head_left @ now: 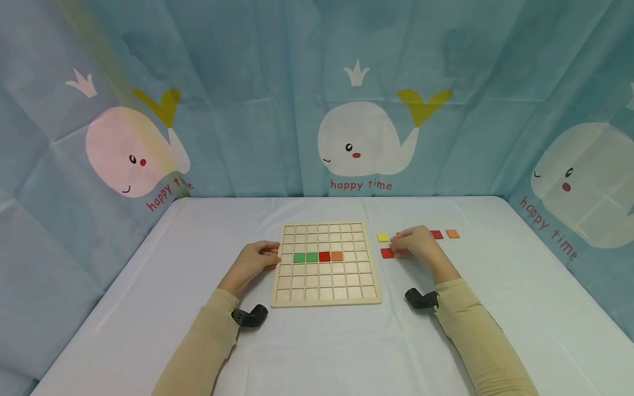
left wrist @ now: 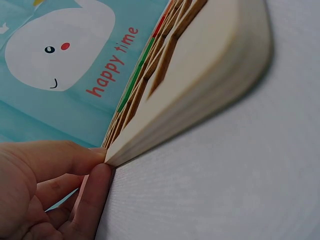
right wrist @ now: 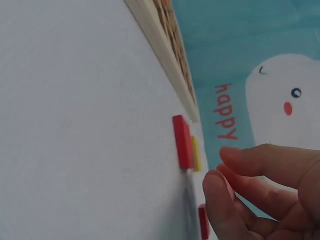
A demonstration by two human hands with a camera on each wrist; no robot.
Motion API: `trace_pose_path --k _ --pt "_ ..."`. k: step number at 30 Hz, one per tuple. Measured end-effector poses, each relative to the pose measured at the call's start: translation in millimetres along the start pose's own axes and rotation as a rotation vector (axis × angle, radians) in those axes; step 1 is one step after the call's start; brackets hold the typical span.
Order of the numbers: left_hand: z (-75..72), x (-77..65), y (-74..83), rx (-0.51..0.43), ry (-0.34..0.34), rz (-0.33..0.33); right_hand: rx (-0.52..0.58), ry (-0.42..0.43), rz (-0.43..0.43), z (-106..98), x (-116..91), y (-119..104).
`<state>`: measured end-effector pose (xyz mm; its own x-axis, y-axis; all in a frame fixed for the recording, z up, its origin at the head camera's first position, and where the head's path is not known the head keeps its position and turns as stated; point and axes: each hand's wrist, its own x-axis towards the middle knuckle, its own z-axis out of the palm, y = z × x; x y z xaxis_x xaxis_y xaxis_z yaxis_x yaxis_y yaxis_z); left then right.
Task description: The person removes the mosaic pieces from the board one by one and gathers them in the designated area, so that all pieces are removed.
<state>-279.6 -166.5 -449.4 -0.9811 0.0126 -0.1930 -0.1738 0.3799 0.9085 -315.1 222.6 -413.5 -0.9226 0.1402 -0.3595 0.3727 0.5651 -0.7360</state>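
A square wooden grid board [head_left: 317,304] lies on the white table, its left edge pinched between the thumb and fingers of my left hand [head_left: 251,265]. One row of it holds two green tiles [head_left: 299,257], a red tile [head_left: 324,256] and an orange tile [head_left: 337,256], side by side. To the right of the board, my right hand [head_left: 418,245] hovers over loose tiles with bent fingers. In the right wrist view a gap shows between thumb and index finger, and no tile is visible there. Nearest it are a loose red tile [right wrist: 182,142] and a yellow tile [right wrist: 196,153].
Farther right lie another red tile [head_left: 436,234] and an orange tile [head_left: 453,234]; one more red tile is mostly hidden behind my right hand. A blue curtain [head_left: 238,137] with whale prints hangs behind the table [head_left: 322,352]. Black devices [head_left: 250,316] sit at both wrists.
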Motion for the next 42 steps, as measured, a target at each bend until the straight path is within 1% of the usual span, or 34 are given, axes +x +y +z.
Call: trace_pose_path --k 2,4,7,10,15,20,28,32,38,40,42 --pt "-0.3 0.0 0.4 -0.001 0.004 -0.002 -0.008 0.02 -0.034 -0.3 -4.2 -3.8" --pt "-0.7 -0.1 1.0 0.002 0.007 -0.003 -0.002 0.022 -0.076 0.4 -9.6 -8.3" --pt "-0.8 0.1 1.2 -0.002 0.007 -0.003 0.035 -0.01 -0.134 4.0 -17.1 -14.9" --pt "-0.3 0.0 0.8 -0.006 0.005 -0.003 0.078 -0.054 -0.161 10.3 -22.2 -18.2" --pt "2.1 1.2 -0.8 0.006 0.015 -0.005 0.133 -0.102 -0.175 22.6 -25.5 -18.8" --pt "3.5 0.9 -1.3 0.011 0.028 -0.014 0.164 -0.151 -0.18 36.7 -26.6 -23.3" --pt "3.0 -0.1 0.1 0.015 0.032 -0.014 0.125 -0.173 -0.187 55.3 -29.8 -34.7" --pt "2.5 -0.4 0.3 0.018 0.027 -0.006 0.142 -0.2 -0.182 61.8 -27.9 -37.7" --pt "2.4 -0.7 -0.2 0.012 0.022 -0.011 0.136 -0.243 -0.218 67.6 -26.7 -39.9" --pt "1.3 -1.5 -0.8 0.016 0.016 -0.004 0.136 -0.246 -0.226 70.5 -26.8 -40.5" --pt "-1.2 -3.6 -2.3 0.02 0.019 -0.009 0.147 -0.267 -0.235 75.0 -26.8 -41.6"
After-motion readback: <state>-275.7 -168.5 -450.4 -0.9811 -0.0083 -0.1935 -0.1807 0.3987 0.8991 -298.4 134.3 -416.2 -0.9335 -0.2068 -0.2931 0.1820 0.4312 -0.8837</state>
